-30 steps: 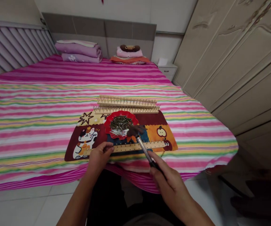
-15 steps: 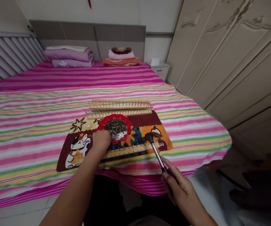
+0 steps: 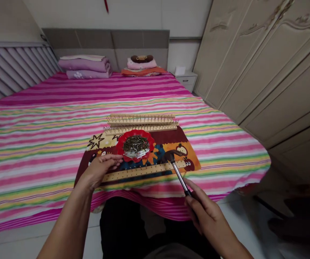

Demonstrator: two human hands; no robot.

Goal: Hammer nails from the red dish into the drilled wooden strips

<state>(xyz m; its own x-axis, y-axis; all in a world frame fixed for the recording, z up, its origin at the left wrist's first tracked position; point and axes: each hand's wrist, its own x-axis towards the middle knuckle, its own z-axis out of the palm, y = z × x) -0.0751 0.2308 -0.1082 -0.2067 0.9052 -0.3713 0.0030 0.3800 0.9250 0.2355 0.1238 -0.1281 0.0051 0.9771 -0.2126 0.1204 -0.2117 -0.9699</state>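
Left hand (image 3: 101, 168) now back from red bowl (image 3: 119, 145), fingertips together, load unclear; right hand (image 3: 206, 212) round hammer (image 3: 179, 175)

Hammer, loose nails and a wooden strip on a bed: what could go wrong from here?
1. The left hand is close to the front wooden strip, so a stray blow from the hammer in the right hand might catch its fingers.
2. The red bowl of loose nails rests on a soft bed; a knock could spill them.
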